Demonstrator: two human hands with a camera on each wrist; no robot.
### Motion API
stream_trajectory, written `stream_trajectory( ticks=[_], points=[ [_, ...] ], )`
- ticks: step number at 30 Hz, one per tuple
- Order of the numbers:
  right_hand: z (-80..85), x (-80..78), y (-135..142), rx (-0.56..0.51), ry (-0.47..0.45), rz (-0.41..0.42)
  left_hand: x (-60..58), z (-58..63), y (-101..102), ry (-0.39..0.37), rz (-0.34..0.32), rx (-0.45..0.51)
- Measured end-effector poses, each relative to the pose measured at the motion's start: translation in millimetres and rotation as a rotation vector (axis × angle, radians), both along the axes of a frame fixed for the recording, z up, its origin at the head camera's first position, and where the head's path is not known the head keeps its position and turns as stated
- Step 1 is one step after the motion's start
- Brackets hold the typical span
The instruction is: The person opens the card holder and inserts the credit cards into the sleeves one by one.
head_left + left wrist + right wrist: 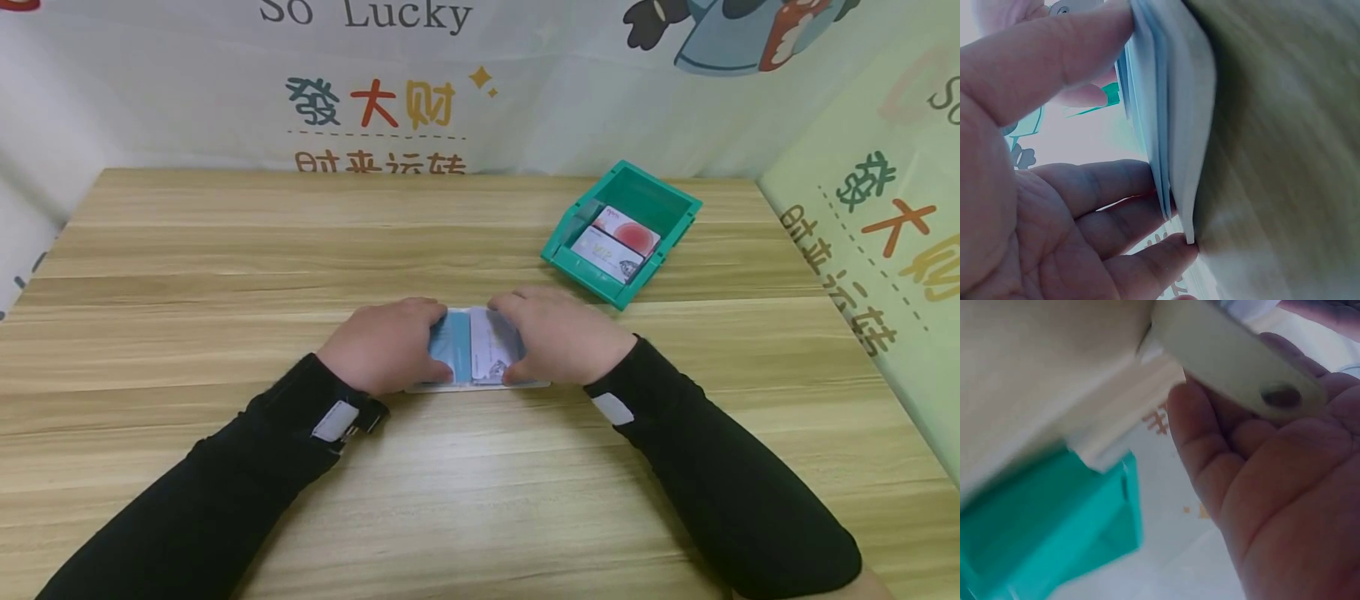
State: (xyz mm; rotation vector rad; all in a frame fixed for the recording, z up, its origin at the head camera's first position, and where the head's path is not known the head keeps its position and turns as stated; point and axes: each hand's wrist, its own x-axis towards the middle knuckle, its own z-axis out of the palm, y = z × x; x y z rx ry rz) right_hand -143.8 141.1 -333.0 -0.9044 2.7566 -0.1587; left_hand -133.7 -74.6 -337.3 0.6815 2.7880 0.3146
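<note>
A card holder (461, 385) lies opened out on the table between both hands, with a blue card (461, 346) on its left side and a white card (491, 342) on its right. The left hand (390, 342) grips the left end, thumb at the near edge and fingers at the far edge. Its layered edge (1175, 106) shows in the left wrist view. On the other end, the right hand (566, 333) holds the holder between thumb and fingers. A pale strap (1241, 359) with a dark round spot lies across the right fingers in the right wrist view.
Behind the right hand stands a green bin (678, 225). Inside it lie a red-and-white card (628, 229) and a white VIP card (603, 252). The wooden table (225, 250) meets a printed cloth (540, 117) at the back.
</note>
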Motion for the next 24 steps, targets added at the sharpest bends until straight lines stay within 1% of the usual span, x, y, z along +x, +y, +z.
stream_trajectory(
  ticks=[8, 14, 15, 18, 21, 22, 24],
  points=[
    [-3.8, -4.1, 1.2, -0.045, -0.029, -0.009, 0.7, 0.1, 1.0, 0.006, -0.001, 0.001],
    [-4.5, -5.4, 1.3, -0.093, -0.081, -0.060, 2.7, -0.6, 2.9, 0.024, -0.007, 0.008],
    [-4.9, -5.7, 1.1, -0.105, -0.091, -0.078, 3.2, -0.4, 3.2, 0.024, -0.007, 0.008],
    [-5.2, -8.3, 1.0, -0.170, -0.164, -0.141, 3.9, -0.3, 3.6, 0.025, -0.009, 0.000],
    [-5.3, -11.8, 1.5, -0.263, -0.244, -0.230, 4.3, -0.1, 3.7, 0.020, -0.016, -0.010],
    [-4.8, -12.7, 1.8, -0.291, -0.262, -0.250, 4.3, -0.1, 3.8, 0.019, -0.018, -0.014],
    [-4.5, -13.8, 1.8, -0.364, -0.268, -0.282, 4.3, 0.1, 3.6, 0.017, -0.021, -0.016]
  ],
)
